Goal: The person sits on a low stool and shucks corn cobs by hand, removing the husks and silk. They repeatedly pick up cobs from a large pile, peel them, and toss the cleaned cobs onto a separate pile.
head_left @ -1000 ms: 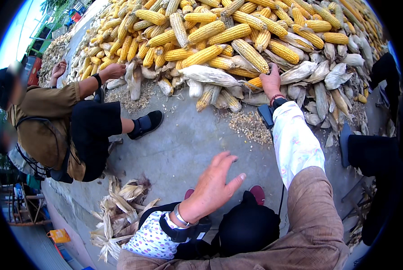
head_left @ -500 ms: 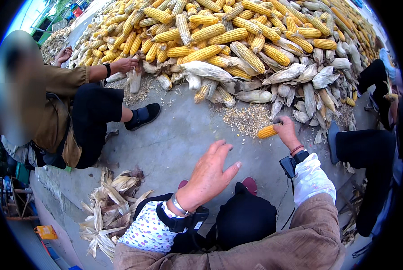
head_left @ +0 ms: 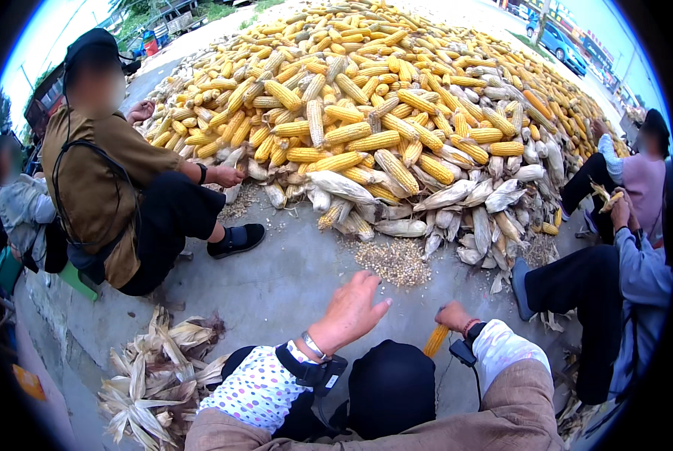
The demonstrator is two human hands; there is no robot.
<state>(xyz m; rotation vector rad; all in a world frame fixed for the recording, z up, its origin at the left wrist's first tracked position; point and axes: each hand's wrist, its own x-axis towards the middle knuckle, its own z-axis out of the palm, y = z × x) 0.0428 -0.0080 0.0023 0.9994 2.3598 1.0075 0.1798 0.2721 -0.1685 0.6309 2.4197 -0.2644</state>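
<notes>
A husked yellow corn cob (head_left: 435, 340) hangs from my right hand (head_left: 452, 316), whose fingers are closed round its upper end, just right of my dark-clad knee. My left hand (head_left: 349, 310) is held in the air with the fingers loosely spread and nothing in it. On the ground beyond both hands lies a scatter of loose corn kernels (head_left: 396, 261). Behind that rises a big pile of corn cobs (head_left: 374, 140), mostly husked, with several still in pale, dry husks (head_left: 402, 228) along its near edge.
Torn dry husks (head_left: 152, 368) lie heaped at my lower left. A person in a brown top (head_left: 99, 177) sits at the left, one hand at the pile's edge. At the right another person (head_left: 641, 259) holds a partly husked cob. Grey concrete (head_left: 276, 282) lies between us.
My right hand has drawn the cob back from beside the kernels toward my knee, and the cob now points downward. The view has tilted up, showing more of the pile.
</notes>
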